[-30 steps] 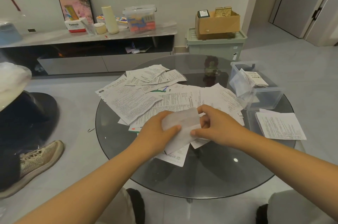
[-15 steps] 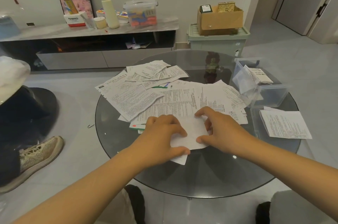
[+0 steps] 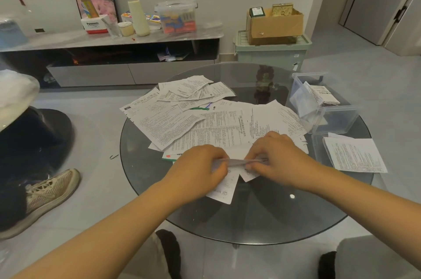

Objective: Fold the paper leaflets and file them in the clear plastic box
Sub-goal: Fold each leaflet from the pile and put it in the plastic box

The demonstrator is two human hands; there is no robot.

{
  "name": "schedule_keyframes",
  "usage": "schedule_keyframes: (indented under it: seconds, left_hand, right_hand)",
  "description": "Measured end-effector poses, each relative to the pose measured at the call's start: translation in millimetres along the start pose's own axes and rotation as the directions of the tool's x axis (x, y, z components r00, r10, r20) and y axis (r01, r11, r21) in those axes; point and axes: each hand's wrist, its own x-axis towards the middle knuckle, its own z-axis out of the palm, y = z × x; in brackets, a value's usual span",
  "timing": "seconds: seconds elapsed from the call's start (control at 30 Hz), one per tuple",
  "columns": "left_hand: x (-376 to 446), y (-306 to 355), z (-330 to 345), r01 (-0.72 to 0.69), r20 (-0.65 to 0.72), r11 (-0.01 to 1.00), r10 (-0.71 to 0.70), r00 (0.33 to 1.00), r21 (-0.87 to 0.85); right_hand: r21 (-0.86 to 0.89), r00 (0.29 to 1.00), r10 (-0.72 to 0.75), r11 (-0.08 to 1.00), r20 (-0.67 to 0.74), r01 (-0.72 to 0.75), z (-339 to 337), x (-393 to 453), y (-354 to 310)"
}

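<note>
Hands at table's point(image 3: 250, 228) near edge: left hand point(image 3: 200, 171) and right hand point(image 3: 275, 157) pinch folded leaflet point(image 3: 237, 161), fingers curled. Loose leaflets point(image 3: 205, 119) at centre; clear plastic box point(image 3: 337, 116) at right edge.

**Camera setup: single head-worn view**

One wide-angle camera, worn on the person's head, looks forward and down across the round glass counter point(image 3: 262, 217). Both forearms enter from the near edge. The counter sits close and central; the far wall, low shelf point(image 3: 109, 39) and floor fill the periphery. No second view.
</note>
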Motion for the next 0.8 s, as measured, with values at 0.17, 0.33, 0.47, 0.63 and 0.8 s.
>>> schedule_keyframes:
  seconds: [0.17,0.33,0.47,0.63,0.8]
  left_hand:
    - [9.8,-1.4,7.0,0.113,-0.12,0.988,-0.125,0.985,-0.106]
    - [17.8,-5.6,12.7,0.164,-0.091,0.979,-0.175,0.98,-0.118]
    - [19.8,-10.1,10.9,0.199,-0.059,0.971,-0.208,0.976,-0.13]
    - [18.1,-14.9,6.2,0.242,-0.029,0.963,-0.247,0.969,-0.121]
    - [15.6,-11.3,4.9,0.173,-0.041,0.983,-0.175,0.984,-0.065]
  right_hand:
    - [0.152,0.984,0.145,0.98,-0.101,-0.129,6.5,8.1,0.7]
    - [0.082,0.977,0.178,0.982,-0.119,-0.169,13.5,14.0,-1.7]
    - [0.059,0.979,0.181,0.983,-0.099,-0.176,12.8,16.5,2.9]
    - [0.045,0.985,0.171,0.984,-0.021,-0.17,8.4,20.9,5.9]
    - [0.071,0.988,0.157,0.985,-0.004,-0.156,3.7,19.2,2.4]
